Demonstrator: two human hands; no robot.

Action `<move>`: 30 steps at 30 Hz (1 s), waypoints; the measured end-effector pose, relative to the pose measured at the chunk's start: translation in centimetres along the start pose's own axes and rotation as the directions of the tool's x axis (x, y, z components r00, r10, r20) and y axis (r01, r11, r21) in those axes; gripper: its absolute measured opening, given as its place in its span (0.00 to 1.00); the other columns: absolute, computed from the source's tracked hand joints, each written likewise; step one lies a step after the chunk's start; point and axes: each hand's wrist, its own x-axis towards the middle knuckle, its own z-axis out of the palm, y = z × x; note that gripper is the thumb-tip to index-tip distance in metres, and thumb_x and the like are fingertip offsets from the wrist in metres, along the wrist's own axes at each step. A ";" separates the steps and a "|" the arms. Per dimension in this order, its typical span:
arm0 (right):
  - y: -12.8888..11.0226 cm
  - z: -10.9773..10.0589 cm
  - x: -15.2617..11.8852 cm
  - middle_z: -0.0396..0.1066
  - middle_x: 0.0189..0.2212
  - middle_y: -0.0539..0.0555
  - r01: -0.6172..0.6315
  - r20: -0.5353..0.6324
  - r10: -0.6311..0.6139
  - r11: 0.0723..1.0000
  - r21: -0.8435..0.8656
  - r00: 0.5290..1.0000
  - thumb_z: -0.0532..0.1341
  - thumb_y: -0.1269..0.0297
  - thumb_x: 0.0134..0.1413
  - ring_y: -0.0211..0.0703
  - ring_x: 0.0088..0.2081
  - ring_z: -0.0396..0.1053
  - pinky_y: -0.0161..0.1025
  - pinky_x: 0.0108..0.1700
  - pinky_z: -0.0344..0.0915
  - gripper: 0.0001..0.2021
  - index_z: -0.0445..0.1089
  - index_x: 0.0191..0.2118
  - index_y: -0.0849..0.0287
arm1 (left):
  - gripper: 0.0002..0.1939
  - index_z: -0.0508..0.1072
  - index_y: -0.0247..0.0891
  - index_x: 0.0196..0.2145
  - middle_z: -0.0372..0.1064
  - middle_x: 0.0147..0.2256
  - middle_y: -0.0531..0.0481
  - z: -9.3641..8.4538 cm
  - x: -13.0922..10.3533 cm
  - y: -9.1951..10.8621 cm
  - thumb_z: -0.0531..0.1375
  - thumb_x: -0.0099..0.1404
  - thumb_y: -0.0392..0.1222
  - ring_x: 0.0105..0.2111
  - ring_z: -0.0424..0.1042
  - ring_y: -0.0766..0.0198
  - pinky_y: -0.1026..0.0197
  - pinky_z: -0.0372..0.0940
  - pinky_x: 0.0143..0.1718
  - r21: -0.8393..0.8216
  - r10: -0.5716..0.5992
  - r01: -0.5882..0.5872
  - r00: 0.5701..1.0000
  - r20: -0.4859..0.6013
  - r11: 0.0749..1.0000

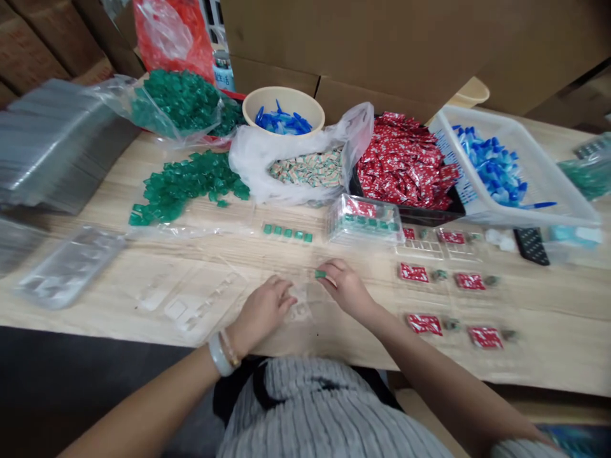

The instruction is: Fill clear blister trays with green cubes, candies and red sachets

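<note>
A worker in a ribbed grey top (329,407) sits or stands at a pale wooden table (568,312), a small green piece (320,274) pinched between the thumb and finger of the right hand (349,289). The piece is at those fingertips, off toward the left hand (262,312), though the right is plainly the nearer — it has hold of it. Its longer side seems to run crosswise, but it is too small and blurred to be sure. A clear plastic tray (300,310) lies flat between the two hands, just left of the piece and nearer the worker's body. The left hand, fingers curled, is at the tray's left side; whether it grips the plastic cannot be told. Straight beyond the hands, a row of five green pieces (287,233) runs left to right, with a loose green heap (186,184) farther off to the left — and, to the right, open clear packs (422,273) holding red packets (414,272).
</note>
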 end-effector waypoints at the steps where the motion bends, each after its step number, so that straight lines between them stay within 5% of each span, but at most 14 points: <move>1: 0.3 0.6 -0.1 0.66 0.33 0.58 0.011 0.052 -0.009 0.999 -0.048 0.999 0.54 0.72 0.52 0.43 0.38 0.62 0.41 0.41 0.63 0.07 0.68 0.35 0.63 | 0.12 0.69 0.37 0.41 0.65 0.37 0.45 0.6 -1.2 -0.3 0.54 0.60 0.42 0.37 0.66 0.60 0.57 0.61 0.40 0.097 0.046 -0.050 0.998 0.043 0.994; 4: 0.8 1.7 0.4 0.67 0.34 0.58 0.018 0.154 0.002 0.992 -0.128 0.988 0.54 0.74 0.51 0.43 0.38 0.62 0.41 0.42 0.63 0.08 0.69 0.36 0.63 | 0.11 0.70 0.38 0.37 0.64 0.37 0.46 2.5 -3.3 -0.6 0.51 0.62 0.43 0.37 0.65 0.60 0.58 0.60 0.39 0.214 0.170 -0.209 0.968 0.187 0.954; 7: 1.2 2.1 1.6 0.67 0.35 0.58 -0.001 0.137 0.023 0.987 -0.159 0.990 0.54 0.73 0.51 0.43 0.39 0.62 0.41 0.44 0.62 0.09 0.69 0.37 0.64 | 0.11 0.71 0.37 0.32 0.64 0.34 0.46 3.8 -3.3 -0.5 0.50 0.62 0.42 0.36 0.64 0.61 0.59 0.59 0.39 0.161 0.250 -0.291 0.940 0.234 0.943; 11: 1.7 1.9 2.7 0.66 0.39 0.60 -0.005 0.089 0.018 0.990 -0.141 0.996 0.55 0.71 0.50 0.44 0.42 0.62 0.43 0.47 0.61 0.13 0.67 0.43 0.65 | 0.09 0.72 0.37 0.31 0.66 0.32 0.47 3.4 -1.6 -0.2 0.57 0.56 0.46 0.35 0.65 0.61 0.60 0.58 0.39 -0.279 0.144 -0.115 0.986 0.084 0.953; 13: 1.1 1.4 2.5 0.65 0.41 0.60 -0.009 0.023 0.012 0.993 -0.116 1.000 0.55 0.70 0.50 0.45 0.43 0.62 0.44 0.46 0.61 0.15 0.65 0.46 0.64 | 0.14 0.72 0.37 0.34 0.67 0.32 0.47 2.2 -0.8 -0.1 0.57 0.56 0.50 0.34 0.66 0.62 0.61 0.59 0.39 -0.661 -0.073 0.082 0.997 0.041 0.745; 15: -0.3 0.8 1.9 0.65 0.40 0.60 0.015 -0.063 -0.019 0.998 -0.065 0.998 0.55 0.68 0.51 0.46 0.43 0.62 0.45 0.45 0.61 0.15 0.64 0.46 0.62 | 0.20 0.70 0.34 0.37 0.68 0.34 0.44 0.8 -0.2 0.3 0.52 0.59 0.54 0.35 0.67 0.62 0.61 0.61 0.40 -0.912 -0.229 0.241 0.959 0.169 0.332; 17: -2.3 0.2 1.2 0.65 0.37 0.58 0.105 -0.088 -0.102 0.994 0.025 0.991 0.52 0.67 0.54 0.44 0.41 0.63 0.44 0.43 0.62 0.13 0.66 0.44 0.60 | 0.24 0.68 0.30 0.38 0.69 0.35 0.41 -0.7 0.1 0.7 0.48 0.61 0.56 0.36 0.68 0.62 0.60 0.61 0.42 -0.949 -0.240 0.314 0.920 0.310 -0.020; 19: -4.5 0.1 0.8 0.66 0.35 0.57 0.207 -0.060 -0.201 0.972 0.113 0.978 0.51 0.67 0.55 0.42 0.40 0.63 0.42 0.42 0.63 0.11 0.68 0.41 0.58 | 0.25 0.67 0.29 0.38 0.69 0.35 0.40 -1.7 0.4 1.2 0.47 0.62 0.55 0.36 0.69 0.63 0.62 0.61 0.42 -0.931 -0.230 0.317 0.906 0.354 -0.183; 25: -8.1 1.6 2.9 0.67 0.36 0.56 0.280 -0.015 -0.280 0.958 0.069 0.960 0.53 0.67 0.54 0.43 0.39 0.60 0.43 0.41 0.59 0.09 0.70 0.38 0.57 | 0.28 0.64 0.28 0.42 0.69 0.33 0.40 -4.5 1.2 1.0 0.44 0.62 0.58 0.30 0.69 0.63 0.63 0.62 0.32 -0.911 -0.208 0.285 0.912 0.353 -0.298; 30: -10.1 2.5 10.1 0.66 0.34 0.54 0.261 0.031 -0.268 0.956 0.134 0.963 0.55 0.74 0.49 0.40 0.38 0.60 0.40 0.42 0.57 0.06 0.69 0.32 0.60 | 0.29 0.65 0.32 0.41 0.69 0.34 0.39 -9.7 2.6 -0.9 0.43 0.60 0.61 0.31 0.69 0.61 0.61 0.62 0.32 -0.960 -0.178 0.139 0.966 0.185 -0.244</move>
